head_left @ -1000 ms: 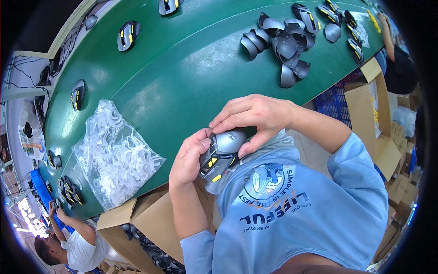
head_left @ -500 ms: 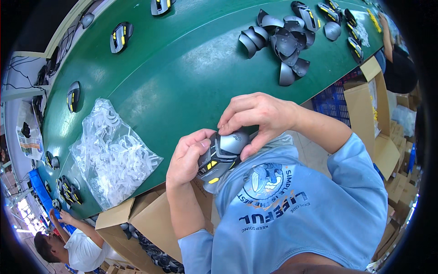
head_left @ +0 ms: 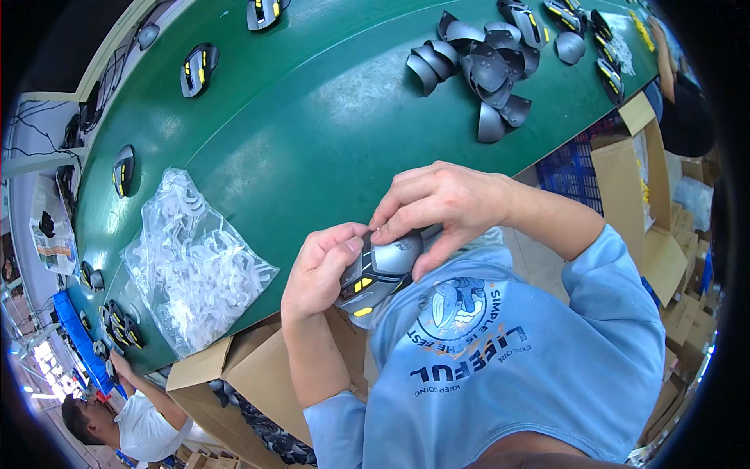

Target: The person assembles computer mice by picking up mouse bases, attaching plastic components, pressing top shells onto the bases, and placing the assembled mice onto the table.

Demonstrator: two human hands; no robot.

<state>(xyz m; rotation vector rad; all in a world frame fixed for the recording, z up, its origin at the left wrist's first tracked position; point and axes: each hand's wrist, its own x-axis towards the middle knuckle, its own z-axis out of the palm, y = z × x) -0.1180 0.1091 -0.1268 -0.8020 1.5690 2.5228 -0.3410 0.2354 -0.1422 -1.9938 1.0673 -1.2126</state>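
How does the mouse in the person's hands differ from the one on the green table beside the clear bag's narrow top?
The held mouse is gripped by the left hand and right hand; the table mouse lies untouched on the green table.
The held mouse looks larger in the picture, the table mouse smaller.
Both show grey, black and yellow.

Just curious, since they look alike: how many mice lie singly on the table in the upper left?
3: first mouse at the top edge, partly cut off; second mouse lower, leftward; third mouse lower-left again. None looks hidden.
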